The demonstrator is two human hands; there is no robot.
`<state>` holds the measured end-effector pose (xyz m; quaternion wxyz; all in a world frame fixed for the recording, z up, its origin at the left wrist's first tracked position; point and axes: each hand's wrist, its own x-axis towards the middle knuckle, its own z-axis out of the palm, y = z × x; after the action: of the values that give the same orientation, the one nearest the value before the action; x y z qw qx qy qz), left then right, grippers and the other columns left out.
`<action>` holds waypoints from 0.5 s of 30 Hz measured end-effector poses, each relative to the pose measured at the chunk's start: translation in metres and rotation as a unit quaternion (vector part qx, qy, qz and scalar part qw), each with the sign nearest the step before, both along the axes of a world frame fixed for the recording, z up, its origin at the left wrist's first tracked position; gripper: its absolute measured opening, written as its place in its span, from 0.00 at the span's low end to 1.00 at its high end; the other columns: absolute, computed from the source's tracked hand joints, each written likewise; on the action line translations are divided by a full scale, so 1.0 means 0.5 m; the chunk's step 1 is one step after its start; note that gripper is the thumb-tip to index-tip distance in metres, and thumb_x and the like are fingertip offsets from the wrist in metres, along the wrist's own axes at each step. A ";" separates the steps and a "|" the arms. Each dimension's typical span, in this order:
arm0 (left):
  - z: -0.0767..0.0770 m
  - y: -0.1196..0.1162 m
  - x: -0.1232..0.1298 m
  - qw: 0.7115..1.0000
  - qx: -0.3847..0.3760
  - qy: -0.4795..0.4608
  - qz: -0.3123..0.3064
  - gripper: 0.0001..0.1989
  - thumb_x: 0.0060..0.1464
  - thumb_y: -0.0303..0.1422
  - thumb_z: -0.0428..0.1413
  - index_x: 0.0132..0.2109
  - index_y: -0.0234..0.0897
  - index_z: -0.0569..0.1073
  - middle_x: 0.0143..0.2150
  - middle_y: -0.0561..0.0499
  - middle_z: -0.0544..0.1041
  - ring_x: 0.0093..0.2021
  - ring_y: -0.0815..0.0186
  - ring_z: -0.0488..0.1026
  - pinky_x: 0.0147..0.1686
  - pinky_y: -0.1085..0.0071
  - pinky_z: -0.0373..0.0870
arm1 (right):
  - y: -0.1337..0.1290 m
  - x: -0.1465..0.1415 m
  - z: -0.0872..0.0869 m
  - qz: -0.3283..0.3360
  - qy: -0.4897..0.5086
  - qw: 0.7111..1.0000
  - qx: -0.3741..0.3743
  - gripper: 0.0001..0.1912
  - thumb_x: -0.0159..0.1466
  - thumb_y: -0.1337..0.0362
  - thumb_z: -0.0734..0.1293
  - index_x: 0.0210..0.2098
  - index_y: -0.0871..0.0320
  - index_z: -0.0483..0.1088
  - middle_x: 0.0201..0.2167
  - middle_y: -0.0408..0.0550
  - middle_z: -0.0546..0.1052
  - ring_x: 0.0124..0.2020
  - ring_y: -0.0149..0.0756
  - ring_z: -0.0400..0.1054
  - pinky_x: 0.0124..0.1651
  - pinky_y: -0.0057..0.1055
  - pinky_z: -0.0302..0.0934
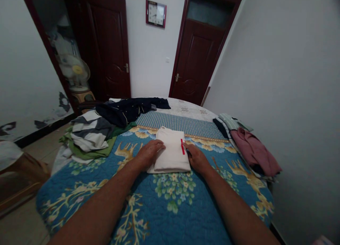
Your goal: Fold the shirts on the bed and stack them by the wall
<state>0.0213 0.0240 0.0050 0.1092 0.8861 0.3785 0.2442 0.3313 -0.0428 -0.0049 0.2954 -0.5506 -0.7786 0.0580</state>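
A folded white garment (171, 154) with a red strip near its right edge lies flat on the blue patterned bedcover (193, 216). My left hand (151, 153) is at the garment's left side, its fingers closed on that edge. At the opposite side, my right hand (196, 156) pinches the right edge close to the red strip. Parts of both hands' fingers are hidden against or under the cloth.
Loose clothes, including a dark navy garment (127, 110) and a striped grey and white one (91, 131), are heaped at the left. Folded clothes with a pink garment (252, 151) lie at the right edge. A wooden stool (25, 174) stands at the far left.
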 end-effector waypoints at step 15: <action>0.027 0.004 0.001 0.985 -0.109 -0.124 -0.042 0.18 0.63 0.31 0.53 0.54 0.41 0.84 0.61 0.47 0.83 0.66 0.54 0.76 0.70 0.58 0.67 | 0.001 -0.084 0.126 -0.008 -0.019 0.996 0.083 0.19 0.75 0.62 0.55 0.53 0.55 0.77 0.60 0.58 0.78 0.64 0.46 0.69 0.69 0.44 0.59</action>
<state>0.0217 0.0261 0.0185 0.2613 0.8470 0.3485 0.3048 0.2893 -0.0423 0.0583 0.3259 -0.5313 -0.7817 -0.0199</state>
